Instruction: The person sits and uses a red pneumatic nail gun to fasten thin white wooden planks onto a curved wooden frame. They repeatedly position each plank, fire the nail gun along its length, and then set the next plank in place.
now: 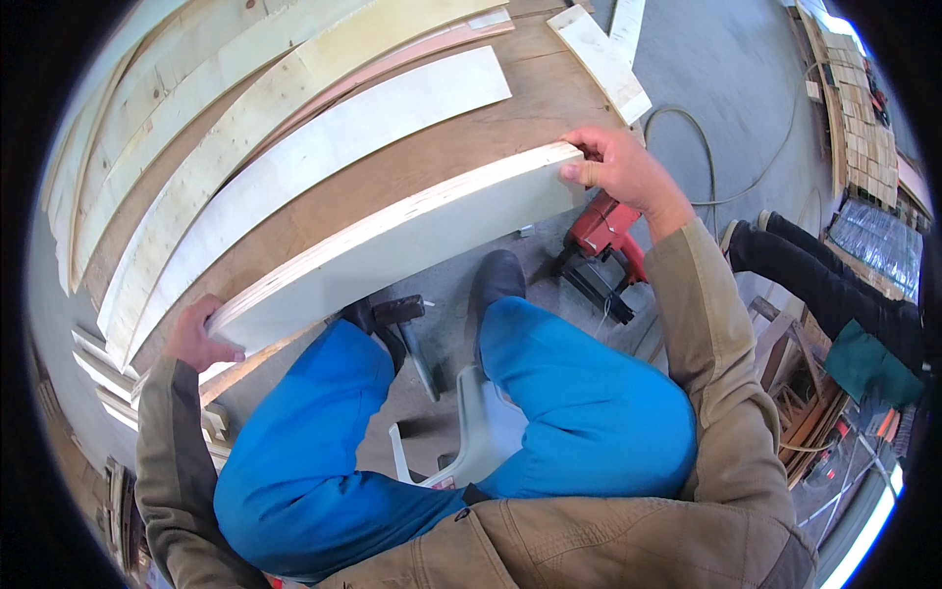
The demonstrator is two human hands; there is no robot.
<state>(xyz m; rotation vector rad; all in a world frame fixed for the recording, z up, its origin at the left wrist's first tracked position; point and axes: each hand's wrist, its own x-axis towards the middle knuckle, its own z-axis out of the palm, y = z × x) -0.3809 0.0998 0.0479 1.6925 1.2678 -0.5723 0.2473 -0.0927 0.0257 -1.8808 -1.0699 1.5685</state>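
Observation:
A long, pale plywood board (pixel 412 250) stands on edge at the near side of the brown work surface (pixel 549 83). Its layered top edge looks thick; whether it is one piece or several strips together I cannot tell. My left hand (pixel 199 336) grips the left end, thumb on the near face. At the other end my right hand (pixel 620 169) is closed round the corner, thumb in front and fingers partly hidden behind. Beyond the board lies a loose light wooden strip (pixel 334 137). A red nail gun (pixel 603 236) is just below my right hand.
More wooden strips (pixel 226 123) cover the far left of the surface. A hammer (pixel 407 319) is by my feet, near a whitish plastic container (pixel 481 422). A hose (pixel 708 162) runs across the floor. Another person's legs (pixel 824 275) and stacked wood pieces (pixel 856 118) are at the right.

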